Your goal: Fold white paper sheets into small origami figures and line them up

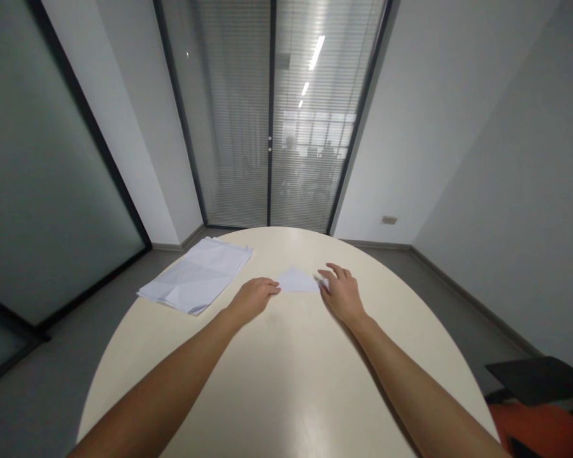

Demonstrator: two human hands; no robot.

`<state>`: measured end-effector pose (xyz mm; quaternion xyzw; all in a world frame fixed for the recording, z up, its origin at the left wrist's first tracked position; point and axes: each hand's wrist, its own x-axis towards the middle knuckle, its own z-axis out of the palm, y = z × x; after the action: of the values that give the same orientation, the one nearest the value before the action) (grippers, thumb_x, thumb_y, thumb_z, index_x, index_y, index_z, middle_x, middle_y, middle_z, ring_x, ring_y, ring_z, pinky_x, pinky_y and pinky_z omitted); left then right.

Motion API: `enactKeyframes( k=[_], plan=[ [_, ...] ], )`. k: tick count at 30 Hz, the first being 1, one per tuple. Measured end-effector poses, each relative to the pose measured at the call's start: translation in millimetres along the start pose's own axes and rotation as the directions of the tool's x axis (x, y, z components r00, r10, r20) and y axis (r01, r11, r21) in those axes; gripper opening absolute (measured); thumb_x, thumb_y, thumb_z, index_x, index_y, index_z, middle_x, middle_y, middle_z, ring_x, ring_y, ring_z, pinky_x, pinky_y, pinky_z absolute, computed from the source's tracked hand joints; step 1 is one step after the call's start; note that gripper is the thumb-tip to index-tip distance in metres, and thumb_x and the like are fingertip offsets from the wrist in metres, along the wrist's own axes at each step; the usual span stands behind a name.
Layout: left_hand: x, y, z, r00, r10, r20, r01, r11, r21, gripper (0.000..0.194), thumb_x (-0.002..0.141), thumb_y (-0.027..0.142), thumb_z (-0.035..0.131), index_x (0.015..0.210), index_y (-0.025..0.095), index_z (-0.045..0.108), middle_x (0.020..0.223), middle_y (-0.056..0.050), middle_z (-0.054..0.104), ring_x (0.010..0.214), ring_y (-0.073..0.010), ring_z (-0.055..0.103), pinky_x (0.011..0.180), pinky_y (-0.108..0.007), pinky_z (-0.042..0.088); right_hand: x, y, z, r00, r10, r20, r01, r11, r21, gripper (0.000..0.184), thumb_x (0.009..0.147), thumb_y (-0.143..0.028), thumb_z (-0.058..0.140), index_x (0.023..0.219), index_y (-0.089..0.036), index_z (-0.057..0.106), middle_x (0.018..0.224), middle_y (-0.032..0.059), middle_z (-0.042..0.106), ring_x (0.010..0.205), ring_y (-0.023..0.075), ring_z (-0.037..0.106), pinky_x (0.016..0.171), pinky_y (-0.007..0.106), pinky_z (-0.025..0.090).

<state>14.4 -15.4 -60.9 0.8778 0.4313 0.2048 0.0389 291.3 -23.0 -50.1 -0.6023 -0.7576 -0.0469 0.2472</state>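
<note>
At a round, cream-coloured surface [291, 381], we reached forward with both arms over a folded piece of white paper [296, 280], which lay flat toward the far side, between our two hands. Its outline rose to a low peak on the edge away from us, and its near edge ran almost straight. Our left hand [256, 298] kept its fingers close together, the fingertips touching the paper's left end; we could not tell whether they pinched it or only rested there. Our right hand [342, 294] arched at the other end, index finger raised and bent, with a white bit of paper showing between thumb and fingers; how firmly it was held, we could not tell. To our left, near the far rim, we had a loose stack of creased white sheets [198, 270]. Beyond the surface stood glass panels with horizontal blinds [239, 140], and to our right, an orange-red chair seat [539, 429].
</note>
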Motion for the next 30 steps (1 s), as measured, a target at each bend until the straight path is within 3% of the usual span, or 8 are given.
enactKeyframes(
  k=[3,6,9,13,21,25,30],
  plan=[
    [-3.7,10.5,-5.1,1.0,0.028,0.004,-0.028,0.999,0.035,0.035,0.088,0.009,0.052,0.111,0.023,0.075,0.127,-0.005,0.069,0.12,-0.0191,0.063,0.109,-0.034,0.046,-5.0,-23.8,-5.8,0.987,-0.16,0.027,0.158,0.986,0.046,0.039,0.1,-0.033,0.045,0.133,-0.019,0.06,0.147,0.0128,0.051,0.134,0.0292,0.045,0.109,0.048,0.038],
    [-6.9,22.8,-7.7,0.998,0.064,0.0,-0.064,0.998,0.024,0.036,0.088,0.011,0.051,0.115,0.021,0.072,0.129,-0.006,0.068,0.122,-0.0191,0.061,0.111,-0.033,0.045,-14.5,-48.6,-2.9,0.936,-0.323,0.144,0.297,0.939,0.174,0.053,0.103,-0.043,0.039,0.149,-0.018,0.045,0.155,0.0123,0.044,0.143,0.0247,0.038,0.118,0.045,0.029],
    [-8.0,31.3,-7.8,0.995,0.103,0.004,-0.103,0.995,0.003,0.032,0.091,0.016,0.049,0.114,0.021,0.072,0.121,-0.006,0.071,0.116,-0.0193,0.064,0.108,-0.033,0.048,-22.1,-58.9,3.9,0.886,-0.327,0.329,0.259,0.937,0.232,0.066,0.103,-0.054,0.029,0.157,-0.016,0.03,0.161,0.0126,0.032,0.15,0.026,0.027,0.121,0.049,0.022],
    [-7.9,35.4,-7.6,0.997,0.083,-0.009,-0.083,0.996,0.029,0.027,0.093,0.02,0.05,0.111,0.021,0.07,0.116,-0.007,0.072,0.11,-0.02,0.066,0.102,-0.032,0.051,-21.4,-46.2,5.4,0.85,-0.24,0.468,0.169,0.967,0.188,0.073,0.102,-0.061,0.022,0.158,-0.016,0.028,0.164,0.0121,0.021,0.153,0.0292,0.016,0.122,0.052,0.017],
    [-9.7,45.8,-13.8,0.997,0.054,0.05,-0.061,0.989,0.135,0.037,0.099,0.046,0.045,0.123,0.026,0.065,0.122,-0.008,0.068,0.106,-0.0248,0.067,0.091,-0.039,0.053,-15.9,-21.5,-1.7,0.861,-0.036,0.507,0.03,0.999,0.019,0.078,0.101,-0.059,0.026,0.159,-0.007,0.021,0.164,0.0179,0.013,0.153,0.0328,0.012,0.121,0.055,0.018],
    [-8.0,45.1,-12.4,1.0,0.015,0.027,-0.02,0.98,0.197,0.041,0.1,0.048,0.043,0.122,0.021,0.066,0.125,-0.012,0.067,0.115,-0.0276,0.062,0.101,-0.043,0.045,-17.9,-25.0,-1.1,0.874,-0.113,0.473,0.082,0.993,0.086,0.08,0.099,-0.066,0.027,0.158,-0.011,0.025,0.164,0.018,0.014,0.153,0.0327,0.011,0.121,0.055,0.015],
    [-9.6,35.7,-5.6,0.996,-0.083,-0.027,0.087,0.966,0.245,0.05,0.1,0.05,0.041,0.134,0.018,0.059,0.138,-0.017,0.06,0.13,-0.0354,0.051,0.107,-0.051,0.039,-18.2,-28.8,-5.7,0.836,-0.298,0.461,0.211,0.95,0.231,0.073,0.1,-0.063,0.031,0.157,-0.018,0.03,0.164,0.0156,0.021,0.152,0.0302,0.016,0.122,0.054,0.015]
  ],
)
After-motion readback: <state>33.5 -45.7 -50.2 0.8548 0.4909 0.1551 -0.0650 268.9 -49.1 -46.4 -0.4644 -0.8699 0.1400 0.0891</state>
